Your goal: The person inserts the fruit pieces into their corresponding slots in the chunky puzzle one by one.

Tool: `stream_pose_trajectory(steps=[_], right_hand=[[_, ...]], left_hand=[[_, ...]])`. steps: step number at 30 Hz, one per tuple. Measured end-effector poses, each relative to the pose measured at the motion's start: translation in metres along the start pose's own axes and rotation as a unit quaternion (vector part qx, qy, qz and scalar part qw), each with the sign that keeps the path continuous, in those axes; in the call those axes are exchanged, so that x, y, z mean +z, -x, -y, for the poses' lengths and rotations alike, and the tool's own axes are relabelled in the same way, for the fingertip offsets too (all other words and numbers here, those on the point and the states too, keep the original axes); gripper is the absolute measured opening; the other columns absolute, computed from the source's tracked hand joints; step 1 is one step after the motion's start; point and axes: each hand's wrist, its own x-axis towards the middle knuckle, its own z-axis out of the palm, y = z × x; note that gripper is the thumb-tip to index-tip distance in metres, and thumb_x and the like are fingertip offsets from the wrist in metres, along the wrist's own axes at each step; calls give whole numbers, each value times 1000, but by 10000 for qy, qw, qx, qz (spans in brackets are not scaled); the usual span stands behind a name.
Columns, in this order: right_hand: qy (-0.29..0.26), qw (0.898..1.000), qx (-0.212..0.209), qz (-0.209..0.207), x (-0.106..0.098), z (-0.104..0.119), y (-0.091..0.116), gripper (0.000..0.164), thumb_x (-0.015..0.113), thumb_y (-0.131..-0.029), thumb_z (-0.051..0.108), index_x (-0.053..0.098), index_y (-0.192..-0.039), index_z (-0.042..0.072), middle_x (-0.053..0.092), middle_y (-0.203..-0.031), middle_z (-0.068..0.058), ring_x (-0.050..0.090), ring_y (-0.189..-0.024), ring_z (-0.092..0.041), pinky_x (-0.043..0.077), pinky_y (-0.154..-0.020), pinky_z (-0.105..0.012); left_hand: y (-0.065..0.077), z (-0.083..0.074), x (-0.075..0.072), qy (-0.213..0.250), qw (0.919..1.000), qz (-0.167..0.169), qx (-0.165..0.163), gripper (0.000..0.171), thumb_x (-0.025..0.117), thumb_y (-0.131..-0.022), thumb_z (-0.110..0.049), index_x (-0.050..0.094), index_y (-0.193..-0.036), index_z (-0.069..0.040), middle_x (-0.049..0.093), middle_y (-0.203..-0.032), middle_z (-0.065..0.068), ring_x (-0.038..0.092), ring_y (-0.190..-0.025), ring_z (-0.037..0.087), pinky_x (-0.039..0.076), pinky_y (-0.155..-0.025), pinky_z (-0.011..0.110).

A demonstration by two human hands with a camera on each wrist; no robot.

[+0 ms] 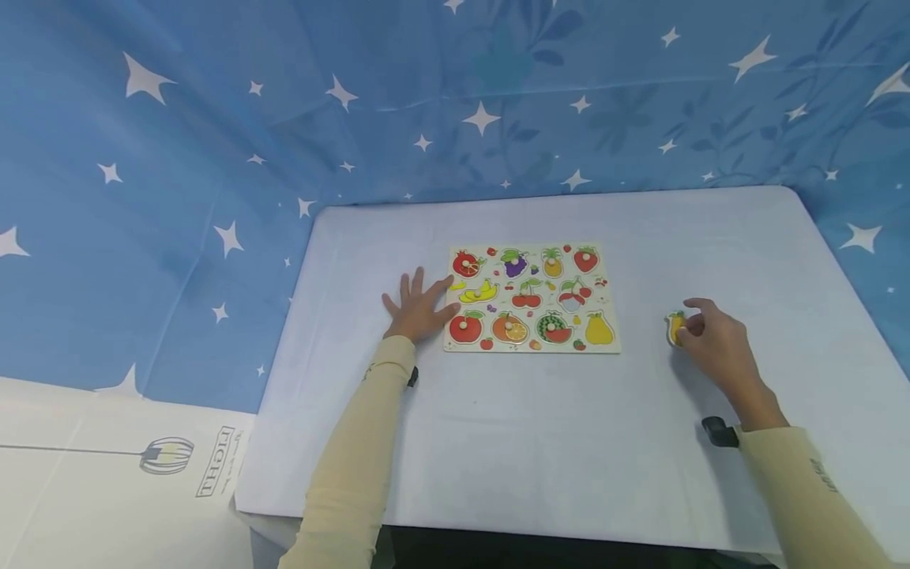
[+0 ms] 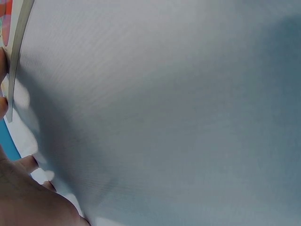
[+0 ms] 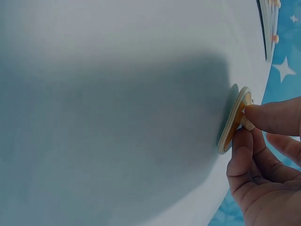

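A fruit puzzle board (image 1: 532,352) with several colourful fruits lies flat on the white-covered table. My left hand (image 1: 415,314) has its fingers spread, with thumb and forefinger touching the board's left edge; the left wrist view shows part of that hand (image 2: 33,195) beside the board's rim (image 2: 18,47). Off to the right of the board, my right hand (image 1: 721,348) pinches a yellow fruit puzzle piece (image 1: 674,327) with a green top. In the right wrist view, fingers and thumb hold the puzzle piece (image 3: 233,125) by its small knob; whether it touches the cloth I cannot tell.
White cloth (image 1: 533,442) covers the table around the board. Behind the table hangs a blue curtain with white stars (image 1: 426,95). At the lower left is a cream surface with a printed lamp (image 1: 167,456). The right wrist view catches the board's edge (image 3: 265,28).
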Motion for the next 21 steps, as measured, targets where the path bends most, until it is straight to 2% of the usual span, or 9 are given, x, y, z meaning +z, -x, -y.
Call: stream_pose_trajectory(steps=[14,21], right_hand=[[-107,9997,-195,45,20,33,0,48,63,-87,1,49,-132,-5,63,-97,-26,62,-84,-36,53,-65,-45],[-158,9994,-247,156,31,52,-2,48,64,-88,2,49,-133,-3,63,-98,-23,59,-84,-33,53,-70,-45]], left_hand=[[-2,2,1,52,10000,-53,46,68,53,-91,-62,28,-151,-46,-6,-165,6,-16,-148,36,-10,-106,72],[0,1,1,74,9999,-52,64,67,53,-91,-62,27,-151,-46,-6,-165,6,-16,-148,36,-11,-106,72]])
